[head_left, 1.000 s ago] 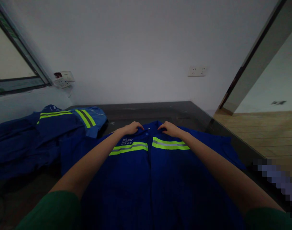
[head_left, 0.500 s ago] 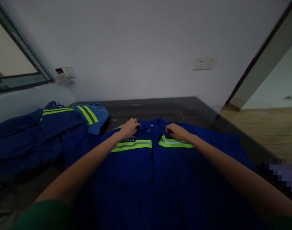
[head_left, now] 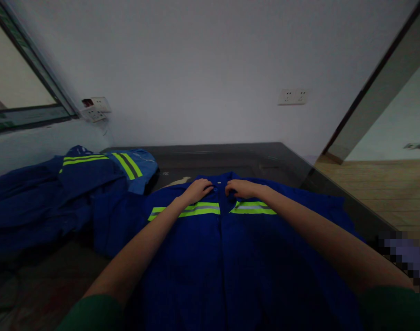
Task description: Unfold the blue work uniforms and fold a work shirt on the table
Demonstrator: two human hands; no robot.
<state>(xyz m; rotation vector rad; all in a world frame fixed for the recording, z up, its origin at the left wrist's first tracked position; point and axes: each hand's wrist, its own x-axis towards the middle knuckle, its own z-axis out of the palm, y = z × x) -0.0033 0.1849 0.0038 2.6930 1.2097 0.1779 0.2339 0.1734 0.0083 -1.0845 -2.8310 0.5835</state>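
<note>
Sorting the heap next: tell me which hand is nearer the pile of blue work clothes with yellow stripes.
Left. The left hand rests at the spread blue jacket's collar, on the side facing the pile; the right hand lies farther away.

heaped blue garments, wall sockets, dark table

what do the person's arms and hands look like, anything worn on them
Both arms are bare from the hands up past the elbows, with short dark green sleeves showing at the bottom corners of the view. The left hand and right hand wear no gloves, and no watch, ring or bracelet can be seen in the dim light.
</note>
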